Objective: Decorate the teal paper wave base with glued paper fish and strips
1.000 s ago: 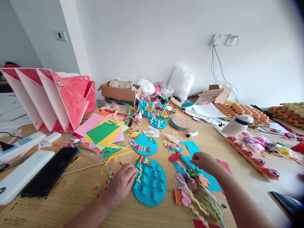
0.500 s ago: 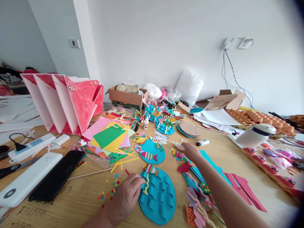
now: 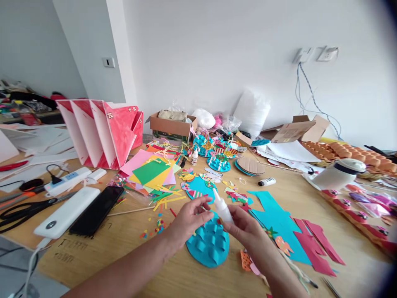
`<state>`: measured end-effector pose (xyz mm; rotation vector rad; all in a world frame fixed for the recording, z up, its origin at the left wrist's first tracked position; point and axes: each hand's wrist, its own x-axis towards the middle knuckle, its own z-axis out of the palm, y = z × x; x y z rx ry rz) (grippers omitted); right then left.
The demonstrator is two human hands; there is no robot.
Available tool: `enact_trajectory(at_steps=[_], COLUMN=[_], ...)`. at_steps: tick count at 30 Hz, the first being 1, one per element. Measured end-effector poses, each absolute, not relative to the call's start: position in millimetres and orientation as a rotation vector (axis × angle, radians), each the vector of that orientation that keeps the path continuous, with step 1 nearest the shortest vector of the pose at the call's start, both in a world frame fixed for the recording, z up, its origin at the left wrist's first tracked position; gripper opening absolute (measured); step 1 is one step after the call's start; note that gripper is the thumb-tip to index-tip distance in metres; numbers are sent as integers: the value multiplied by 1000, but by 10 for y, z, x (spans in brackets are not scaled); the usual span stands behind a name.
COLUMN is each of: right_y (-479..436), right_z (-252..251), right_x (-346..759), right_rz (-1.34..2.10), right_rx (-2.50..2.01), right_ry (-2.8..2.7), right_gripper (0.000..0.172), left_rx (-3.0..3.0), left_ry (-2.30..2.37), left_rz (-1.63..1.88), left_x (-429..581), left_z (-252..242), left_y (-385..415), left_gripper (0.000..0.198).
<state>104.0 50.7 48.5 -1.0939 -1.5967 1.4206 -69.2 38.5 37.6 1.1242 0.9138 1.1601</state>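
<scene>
My right hand (image 3: 243, 225) is closed round a small white glue bottle (image 3: 222, 209), held above the table with its nozzle pointing up and left. My left hand (image 3: 190, 217) hovers right beside it, fingers curled with thumb and forefinger pinched near the nozzle tip. Directly under both hands lies a blue oval paper piece with raised wave folds (image 3: 209, 244). Another blue oval with paper fish (image 3: 198, 187) lies just beyond.
Coloured paper sheets (image 3: 151, 171) and strips lie at centre left. A black phone (image 3: 96, 210), a white power bank (image 3: 66, 212) and scissors (image 3: 21, 209) sit near the left edge. Blue and red paper cutouts (image 3: 279, 217) lie to the right, a white jar (image 3: 338, 174) beyond.
My right hand reached out to the glue bottle on the table, took it and brought it back over the blue oval. My left hand lifted off the oval to meet it.
</scene>
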Motion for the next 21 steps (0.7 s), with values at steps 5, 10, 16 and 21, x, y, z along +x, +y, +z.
enact_trajectory(at_steps=[5, 10, 16, 21], right_y=[351, 256, 264, 311], right_z=[384, 272, 148, 43], right_x=[916, 796, 738, 840], right_rz=[1463, 1568, 1547, 1561], right_rx=[-1075, -1000, -780, -768], right_ry=[-1415, -1089, -648, -450], right_gripper=[30, 34, 28, 32], left_rx=[1033, 1033, 1497, 2048], left_ry=[826, 745, 1072, 1613], left_rz=[1212, 1190, 1193, 769], left_x=[-560, -546, -766, -919], left_z=[419, 457, 294, -28], left_y=[394, 366, 457, 566], left_gripper=[32, 28, 21, 9])
